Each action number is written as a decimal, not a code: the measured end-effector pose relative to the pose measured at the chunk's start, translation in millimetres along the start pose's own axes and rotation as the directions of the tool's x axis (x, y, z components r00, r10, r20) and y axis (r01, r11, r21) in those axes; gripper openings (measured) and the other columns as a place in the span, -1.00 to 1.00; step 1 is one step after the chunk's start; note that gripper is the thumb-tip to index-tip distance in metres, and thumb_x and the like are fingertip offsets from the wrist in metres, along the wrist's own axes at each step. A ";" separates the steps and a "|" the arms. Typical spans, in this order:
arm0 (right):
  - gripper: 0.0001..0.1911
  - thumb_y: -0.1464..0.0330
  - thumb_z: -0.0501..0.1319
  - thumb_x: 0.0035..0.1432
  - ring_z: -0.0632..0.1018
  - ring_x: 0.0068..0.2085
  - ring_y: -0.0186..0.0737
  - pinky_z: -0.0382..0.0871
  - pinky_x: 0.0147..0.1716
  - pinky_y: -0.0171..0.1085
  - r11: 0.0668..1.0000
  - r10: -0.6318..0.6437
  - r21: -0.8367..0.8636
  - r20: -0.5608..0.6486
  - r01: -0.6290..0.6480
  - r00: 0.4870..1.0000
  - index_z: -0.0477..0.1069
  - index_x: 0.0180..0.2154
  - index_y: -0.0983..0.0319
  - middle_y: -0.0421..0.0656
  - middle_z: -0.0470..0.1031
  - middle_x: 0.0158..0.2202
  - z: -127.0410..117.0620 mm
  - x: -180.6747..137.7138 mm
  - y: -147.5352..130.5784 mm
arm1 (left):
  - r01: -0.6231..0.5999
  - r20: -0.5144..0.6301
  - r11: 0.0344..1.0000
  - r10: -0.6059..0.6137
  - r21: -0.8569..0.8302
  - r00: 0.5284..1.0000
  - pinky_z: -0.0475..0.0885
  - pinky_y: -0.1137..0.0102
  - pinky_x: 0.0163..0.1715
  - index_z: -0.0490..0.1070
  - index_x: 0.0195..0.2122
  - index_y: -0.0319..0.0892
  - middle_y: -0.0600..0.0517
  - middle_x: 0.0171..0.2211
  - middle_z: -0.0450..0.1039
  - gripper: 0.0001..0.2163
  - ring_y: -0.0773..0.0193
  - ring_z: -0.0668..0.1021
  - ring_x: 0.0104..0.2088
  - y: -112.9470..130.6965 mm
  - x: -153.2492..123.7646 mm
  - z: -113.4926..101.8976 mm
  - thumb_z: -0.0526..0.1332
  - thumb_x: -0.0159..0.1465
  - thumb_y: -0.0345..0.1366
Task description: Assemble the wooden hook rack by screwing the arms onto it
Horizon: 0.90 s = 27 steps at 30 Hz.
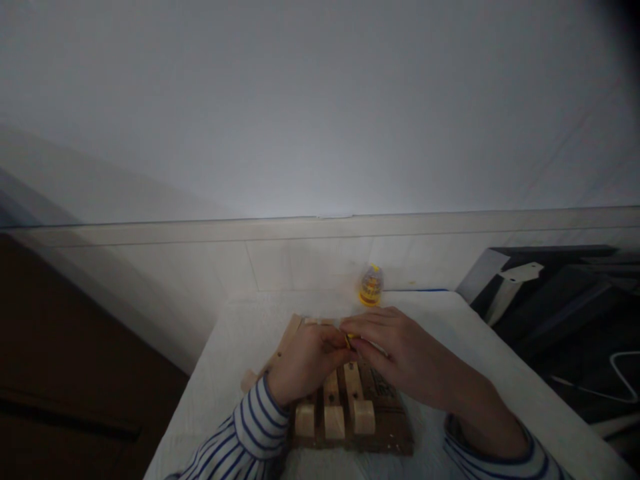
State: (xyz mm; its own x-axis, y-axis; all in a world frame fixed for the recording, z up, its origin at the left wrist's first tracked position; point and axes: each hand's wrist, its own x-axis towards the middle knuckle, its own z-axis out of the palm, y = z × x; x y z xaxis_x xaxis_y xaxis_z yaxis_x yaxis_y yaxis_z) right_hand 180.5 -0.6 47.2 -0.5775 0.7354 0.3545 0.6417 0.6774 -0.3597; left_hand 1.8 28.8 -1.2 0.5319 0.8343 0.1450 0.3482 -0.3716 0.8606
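Note:
Over a board with wooden pieces, my left hand [313,360] and my right hand [400,353] meet, fingertips nearly touching. Both are closed in a pinch around a small yellow screwdriver [349,339], mostly hidden by the fingers; a thin dark part shows beside the yellow. Below them is the brown board [393,427]. Pale wooden strips, one of them a strip with dark holes [353,380], lie across it. Rounded wooden blocks [364,418] line the near side. Part of the board's far side is covered by my hands.
A yellow container with a clear cover [371,285] stands at the table's back, near the wall. The white table [205,400] carries the board. Dark panels with a white metal bracket [520,273] lean at the right. A dark brown surface [75,360] is at the left.

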 end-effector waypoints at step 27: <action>-0.87 0.39 0.17 0.24 0.53 -0.21 -0.11 0.33 -0.15 -0.09 0.989 0.060 -0.132 -0.017 -0.062 0.998 0.47 -0.21 0.26 -0.10 0.56 -0.30 3.6 2.5 -0.4 | -0.121 0.119 0.989 0.111 0.085 0.987 0.36 0.47 -0.33 0.56 -0.33 -0.22 0.03 -0.41 0.55 -0.84 0.30 0.50 -0.37 6.0 -0.3 -6.6 0.19 0.29 -0.35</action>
State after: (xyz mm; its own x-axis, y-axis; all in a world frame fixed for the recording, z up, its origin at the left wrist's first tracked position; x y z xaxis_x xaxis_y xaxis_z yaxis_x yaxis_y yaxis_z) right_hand 177.0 1.0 45.1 -0.5295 0.7742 0.3468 0.7369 0.6223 -0.2642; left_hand -1.4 29.0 7.1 0.6550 0.7338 0.1803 0.3456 -0.5031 0.7921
